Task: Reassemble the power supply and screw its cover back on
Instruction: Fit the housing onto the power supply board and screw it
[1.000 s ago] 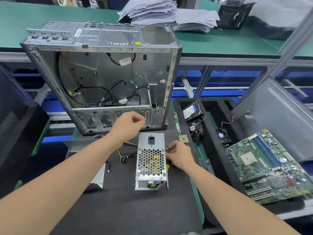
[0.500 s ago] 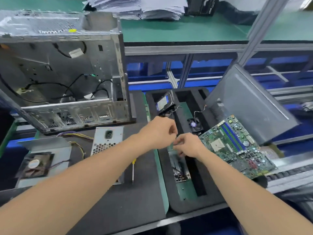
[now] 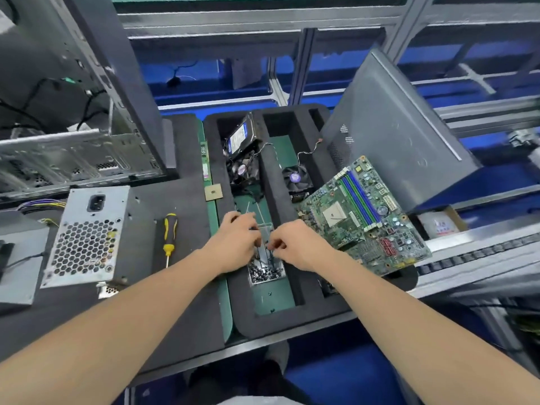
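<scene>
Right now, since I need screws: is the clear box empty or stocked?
Stocked: dark screws are heaped in the near end of the clear box.

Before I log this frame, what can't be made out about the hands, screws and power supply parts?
Head view only:
- Whether the left hand or right hand holds a screw: curled fingers hide the fingertips.
- Screws in the clear tray: too small to count.
- Grey metal part left of the power supply: cut off by the left edge.
- Computer case: motion-blurred.
</scene>
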